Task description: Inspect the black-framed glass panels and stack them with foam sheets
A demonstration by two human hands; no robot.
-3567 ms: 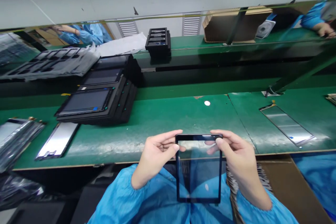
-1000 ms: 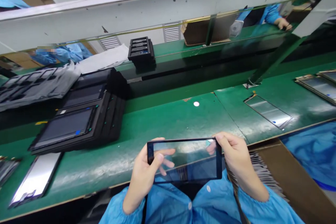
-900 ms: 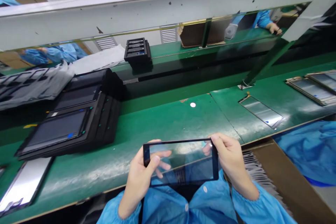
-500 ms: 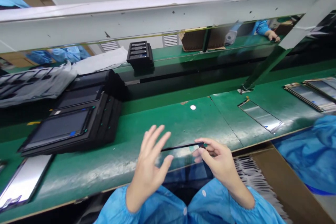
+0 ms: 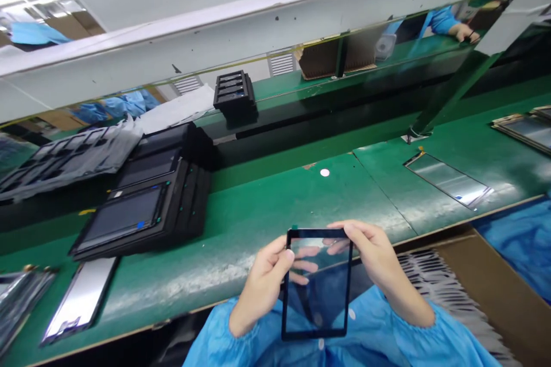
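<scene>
Blue sleeves (image 5: 439,332), nearest the viewer, lead to two bare hands, both clamped on one black-framed transparent panel (image 5: 317,304) held before the chest, its upper end overlapping the near edge of the green bench (image 5: 258,195). Left hand (image 5: 260,289): thumb on the left border near the upper corner, fingers spread behind and visible through the pane. Right hand (image 5: 374,252): thumb at the upper right corner, fingers behind. Lower right, beside the right forearm: a cardboard box (image 5: 503,281) with pale slats. On the bench, left: a silvery panel (image 5: 84,295) just before a stack of black trays (image 5: 189,200); right: a thin framed panel (image 5: 450,179), lying flat near a green post (image 5: 451,94). Beyond: a smaller tray stack (image 5: 236,94) and, at right, a co-worker's hand (image 5: 465,31).
</scene>
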